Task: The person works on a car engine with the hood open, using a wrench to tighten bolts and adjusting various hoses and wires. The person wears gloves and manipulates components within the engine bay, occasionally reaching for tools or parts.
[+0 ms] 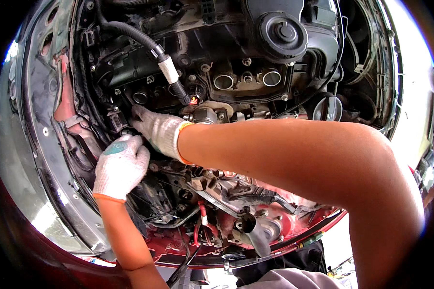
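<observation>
In a car's engine bay, both my gloved hands work close together at the left side of the engine. My left hand (122, 166), in a white knit glove with a teal patch, has its fingers curled beside a small black block-shaped part (115, 119). What those fingers grip is hidden. Just right of it, my right hand (158, 132) reaches across from the right in a matching glove with an orange cuff. Its fingers bend down against the engine by the same black part, and their tips are out of sight. A round open port (140, 98) sits just above them.
Above my right hand hangs a black corrugated wiring sleeve (130, 32) with a white wrapped section (168, 71). Further right is a large round black cap (284, 32). Below my right forearm are metal brackets, a silver pipe (258, 236) and red cables (203, 214). Fender edge (48, 144) at left.
</observation>
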Demonstrator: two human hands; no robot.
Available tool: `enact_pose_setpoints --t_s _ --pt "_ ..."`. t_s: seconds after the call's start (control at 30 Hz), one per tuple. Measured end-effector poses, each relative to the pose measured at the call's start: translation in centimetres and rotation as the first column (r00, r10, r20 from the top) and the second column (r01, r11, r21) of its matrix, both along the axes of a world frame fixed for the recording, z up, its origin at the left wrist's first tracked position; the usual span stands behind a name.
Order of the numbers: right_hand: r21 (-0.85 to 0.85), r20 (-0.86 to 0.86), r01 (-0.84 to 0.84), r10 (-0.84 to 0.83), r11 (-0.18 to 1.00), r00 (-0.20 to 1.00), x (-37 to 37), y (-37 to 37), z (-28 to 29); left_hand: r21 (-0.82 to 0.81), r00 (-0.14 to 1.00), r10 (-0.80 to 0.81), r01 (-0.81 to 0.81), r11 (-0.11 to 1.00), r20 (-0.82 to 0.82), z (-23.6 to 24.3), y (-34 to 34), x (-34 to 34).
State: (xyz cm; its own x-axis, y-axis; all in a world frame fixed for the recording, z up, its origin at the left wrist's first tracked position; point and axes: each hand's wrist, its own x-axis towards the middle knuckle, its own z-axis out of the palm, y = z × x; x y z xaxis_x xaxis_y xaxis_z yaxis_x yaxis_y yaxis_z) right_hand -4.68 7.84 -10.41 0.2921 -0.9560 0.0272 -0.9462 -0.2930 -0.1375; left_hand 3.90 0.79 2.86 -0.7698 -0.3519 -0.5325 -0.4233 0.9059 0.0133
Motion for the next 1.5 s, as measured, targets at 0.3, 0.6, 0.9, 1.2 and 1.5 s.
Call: enact_pose_setpoints --t_s 0.3,0.6,0.9,1.2,1.5 --pt "0.151 0.135 -0.074 0.053 0.986 0.989 -4.2 2.8 2.8 0.048 0.995 -0.091 0.093 0.994 -0.048 -2.2 -0.4 0.3" --pt "0.048 0.207 0.188 -0.194 0.981 0.959 -6.1 4.3 3.3 -0.012 0.957 -0.202 0.204 0.979 -0.206 -2.7 -0.5 0.7" --pt "0.224 0.64 0.316 -0.383 0.922 0.666 -5.7 7.4 4.1 -0.085 0.921 -0.335 0.325 0.942 -0.2 -1.6 -0.7 0.9" --pt "0.263 0.652 0.167 -0.303 0.95 0.695 -6.8 7.6 5.4 0.088 0.981 -0.173 0.18 0.98 -0.088 -1.4 -1.8 0.8" --pt "0.171 0.852 0.508 -0.385 0.844 0.354 -4.9 8.0 3.4 0.119 0.931 -0.24 0.281 0.952 -0.275 -1.7 -1.2 -0.7"
